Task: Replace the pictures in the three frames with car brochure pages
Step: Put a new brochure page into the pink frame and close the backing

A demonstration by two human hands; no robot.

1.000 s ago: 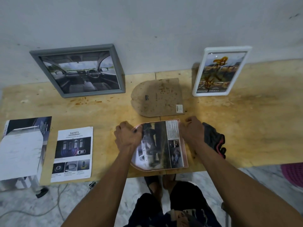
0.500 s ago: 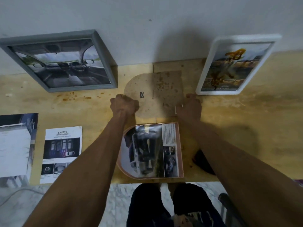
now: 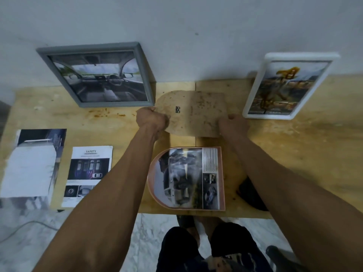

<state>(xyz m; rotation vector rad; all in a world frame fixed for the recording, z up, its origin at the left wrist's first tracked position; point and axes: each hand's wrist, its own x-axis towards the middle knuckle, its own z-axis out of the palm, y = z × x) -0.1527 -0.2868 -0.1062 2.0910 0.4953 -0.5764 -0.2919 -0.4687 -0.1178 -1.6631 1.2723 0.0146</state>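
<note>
From the head camera, both arms reach out over a wooden table (image 3: pixel 294 146) that sits against a pale wall. The left hand (image 3: pixel 151 120) has its fingers curled around the round left edge of a brown backing board (image 3: pixel 193 112), and the right hand (image 3: pixel 232 124) pinches the board's right corner. The board has one curved side, some spots on it and a small black mark. Just below it, nearer the person, lies an arch-shaped frame (image 3: pixel 186 178) flat on the table, with a car brochure page showing a car and some small print. A grey frame (image 3: pixel 98 75) leans on the wall at the back left and holds a picture of the inside of a car. A white frame (image 3: pixel 286 85) leans on the wall at the back right with a blurry yellow and brown picture. On the left side of the table lie a safety page (image 3: pixel 88 173) and, beside it, another brochure page (image 3: pixel 33 163) with white on it. A dark cloth (image 3: pixel 249 193) peeks out under the right arm
</note>
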